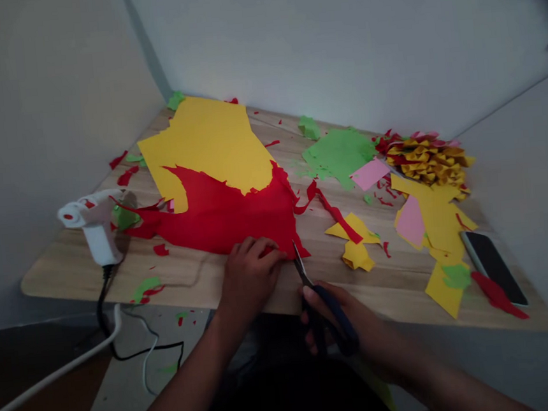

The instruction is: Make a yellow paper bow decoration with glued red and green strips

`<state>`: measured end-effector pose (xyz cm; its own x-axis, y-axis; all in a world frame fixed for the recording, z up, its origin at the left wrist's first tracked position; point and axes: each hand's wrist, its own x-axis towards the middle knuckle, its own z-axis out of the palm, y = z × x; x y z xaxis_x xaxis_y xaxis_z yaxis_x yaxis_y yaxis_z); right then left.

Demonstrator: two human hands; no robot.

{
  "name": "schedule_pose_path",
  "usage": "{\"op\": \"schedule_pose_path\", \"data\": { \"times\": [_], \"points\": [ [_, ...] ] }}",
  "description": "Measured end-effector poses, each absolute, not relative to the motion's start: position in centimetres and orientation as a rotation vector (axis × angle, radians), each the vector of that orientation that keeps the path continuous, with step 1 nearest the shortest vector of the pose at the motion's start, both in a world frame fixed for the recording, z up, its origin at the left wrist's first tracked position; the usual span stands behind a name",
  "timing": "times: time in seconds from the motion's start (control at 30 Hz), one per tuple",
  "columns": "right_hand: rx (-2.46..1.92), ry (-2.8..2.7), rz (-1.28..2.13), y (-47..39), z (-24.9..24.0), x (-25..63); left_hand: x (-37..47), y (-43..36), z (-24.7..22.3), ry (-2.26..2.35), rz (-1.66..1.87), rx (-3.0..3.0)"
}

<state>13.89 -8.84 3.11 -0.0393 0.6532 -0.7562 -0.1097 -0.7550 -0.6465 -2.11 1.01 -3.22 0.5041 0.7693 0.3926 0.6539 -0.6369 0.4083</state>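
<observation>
A large red paper sheet (237, 218) with ragged edges lies near the front of the table, partly over a yellow sheet (210, 134). On its lower edge rests my left hand (253, 268), fingers curled and closed on the red paper. My right hand (334, 312) grips dark-handled scissors (328, 309) just in front of the table edge. The scissor blades point up and away from me, their tips at the red sheet's lower right corner. How far apart the blades are is hard to make out.
A white glue gun (96, 227) stands at the left, its black cord running off the table. Green paper (336, 152), red strips (337, 213) and yellow scraps (358, 256) lie around. At the right are a ruffled yellow-and-red paper bundle (428, 160) and a phone (493, 266).
</observation>
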Motion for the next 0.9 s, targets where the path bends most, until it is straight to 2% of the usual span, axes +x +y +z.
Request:
{"op": "schedule_pose_path", "data": {
  "times": [0.5,0.77,0.9],
  "points": [
    [-1.837,-0.702,1.680,-10.3,0.8,12.7,-2.4,1.0,-3.2,1.175,0.824,2.585],
    [-1.750,-0.341,1.783,-9.7,3.6,12.2,-2.5,0.6,-3.2,1.169,0.857,2.523],
    [-1.722,-0.425,1.781,-9.1,3.9,12.2,-2.6,0.2,-3.3,1.101,0.937,2.459]
  ]
}}
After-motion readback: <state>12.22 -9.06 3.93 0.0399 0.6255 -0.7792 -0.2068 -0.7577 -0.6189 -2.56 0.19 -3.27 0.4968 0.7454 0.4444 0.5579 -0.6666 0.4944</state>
